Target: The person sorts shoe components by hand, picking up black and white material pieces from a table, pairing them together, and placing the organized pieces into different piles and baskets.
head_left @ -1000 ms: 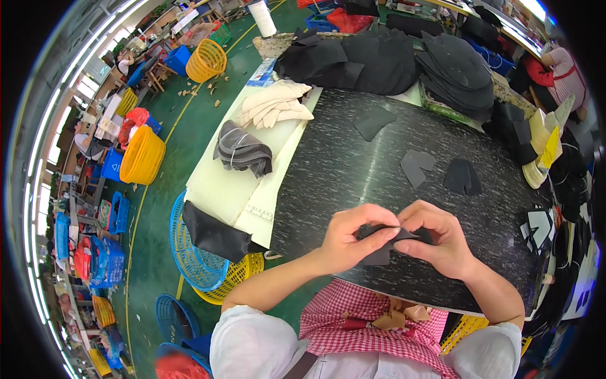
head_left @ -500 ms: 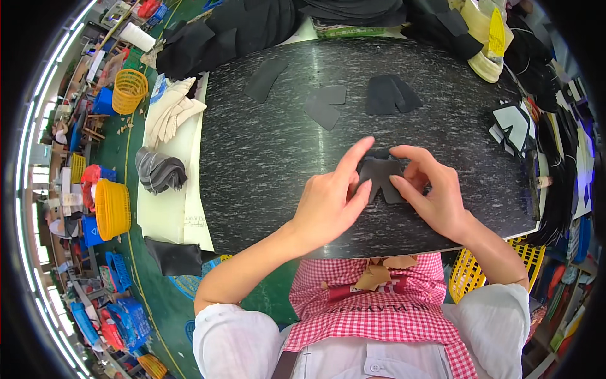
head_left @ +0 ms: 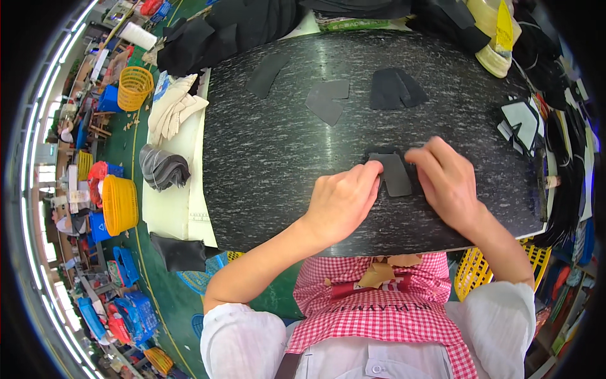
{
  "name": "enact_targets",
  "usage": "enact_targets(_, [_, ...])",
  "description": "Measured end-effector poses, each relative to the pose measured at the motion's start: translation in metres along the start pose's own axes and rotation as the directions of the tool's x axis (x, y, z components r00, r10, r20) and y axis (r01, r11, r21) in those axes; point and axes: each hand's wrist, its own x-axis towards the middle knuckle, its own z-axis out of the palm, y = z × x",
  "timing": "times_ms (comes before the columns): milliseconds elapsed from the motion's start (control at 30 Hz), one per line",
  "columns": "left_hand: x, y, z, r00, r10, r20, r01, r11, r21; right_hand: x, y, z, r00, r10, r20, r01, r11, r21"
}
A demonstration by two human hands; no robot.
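A small dark grey cut piece [head_left: 396, 173] lies flat on the black speckled worktable [head_left: 271, 151]. My left hand [head_left: 344, 199] presses its fingertips on the piece's left edge. My right hand [head_left: 445, 180] presses on its right edge, fingers bent over it. Both hands rest on the tabletop near its front edge. Part of the piece is hidden under my fingers.
More dark cut pieces [head_left: 328, 100], [head_left: 392, 88], [head_left: 267, 72] lie further back on the table. Black material is piled at the far edge [head_left: 227, 28]. A white side board [head_left: 170, 202] on the left carries cream pieces and a grey bundle [head_left: 163, 167]. Yellow baskets [head_left: 118, 203] stand on the green floor.
Both hands have lowered the dark piece from just above the table onto its surface and now press it flat. My head view has shifted closer over the table.
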Motion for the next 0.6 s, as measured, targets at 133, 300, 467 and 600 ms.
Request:
enact_targets(133, [-0.008, 0.001, -0.012, 0.999, 0.028, 0.039, -0.032, 0.993, 0.118, -0.013, -0.033, -0.011, 0.966, -0.120, 0.230, 0.101, 0.990, 0.094])
enact_targets(300, [-0.034, 0.008, -0.045, 0.998, 0.052, 0.024, -0.056, 0.982, 0.182, -0.011, -0.025, -0.008, 0.913, -0.177, 0.367, 0.192, 0.981, -0.004])
enact_targets(467, [-0.064, 0.033, -0.013, 0.990, -0.112, 0.081, 0.096, 0.980, 0.176, 0.075, -0.012, 0.006, 0.967, -0.231, 0.104, 0.197, 0.943, 0.269])
enact_targets(600, [-0.068, 0.041, -0.010, 0.956, 0.032, -0.293, -0.093, 0.976, -0.197, 0.126, 0.027, 0.058, 0.964, -0.247, 0.095, 0.254, 0.965, -0.060])
